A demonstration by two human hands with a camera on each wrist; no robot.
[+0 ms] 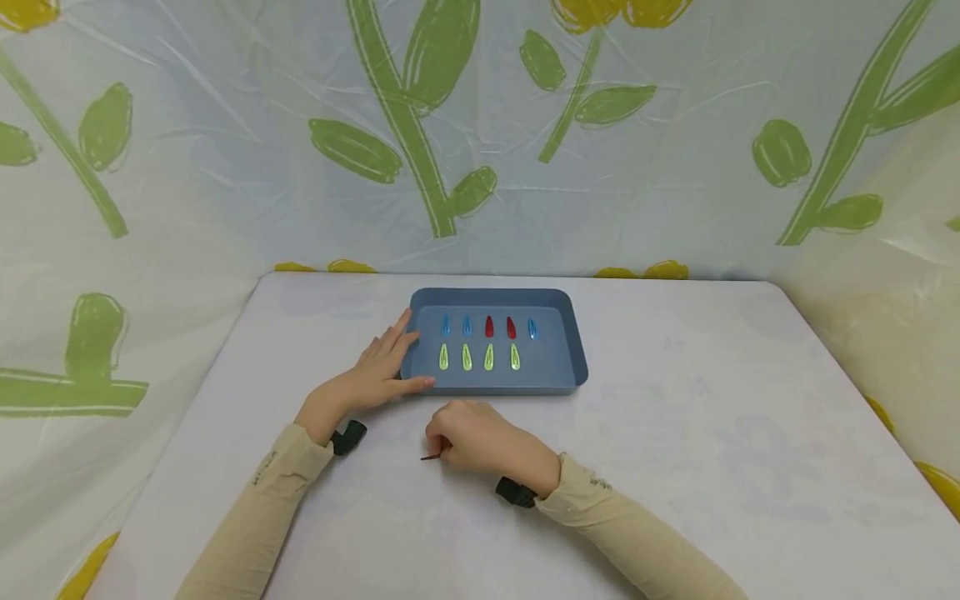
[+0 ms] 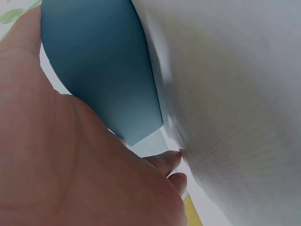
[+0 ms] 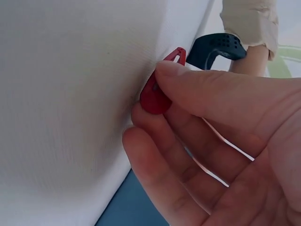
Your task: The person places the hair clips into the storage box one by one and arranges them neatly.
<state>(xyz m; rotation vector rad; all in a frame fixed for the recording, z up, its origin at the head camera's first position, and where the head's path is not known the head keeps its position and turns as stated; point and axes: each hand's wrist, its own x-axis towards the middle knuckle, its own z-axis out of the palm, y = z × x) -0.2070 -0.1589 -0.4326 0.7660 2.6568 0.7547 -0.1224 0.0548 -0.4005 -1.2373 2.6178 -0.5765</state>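
Note:
A red snap hair clip point(image 3: 155, 97) is pinched between the thumb and fingers of my right hand point(image 1: 480, 437), low over the table just in front of the tray. My left hand point(image 1: 371, 371) rests with spread, fairly straight fingers against the left end of the blue-grey tray point(image 1: 573, 342); its thumb lies along the tray's front left corner. Inside the tray lie two rows of hair clips. The back row has blue clips point(image 1: 446, 325), two red clips point(image 1: 489, 326) and another blue clip point(image 1: 533, 327) at its right end. Several yellow-green clips point(image 1: 467, 357) form the front row.
A white cloth covers the table point(image 1: 690, 433) around the tray. Behind it hangs a pale curtain point(image 1: 247, 125) printed with green leaves and yellow flowers. Dark wrist cameras sit on both wrists, the left camera point(image 1: 349, 437) close to the right hand.

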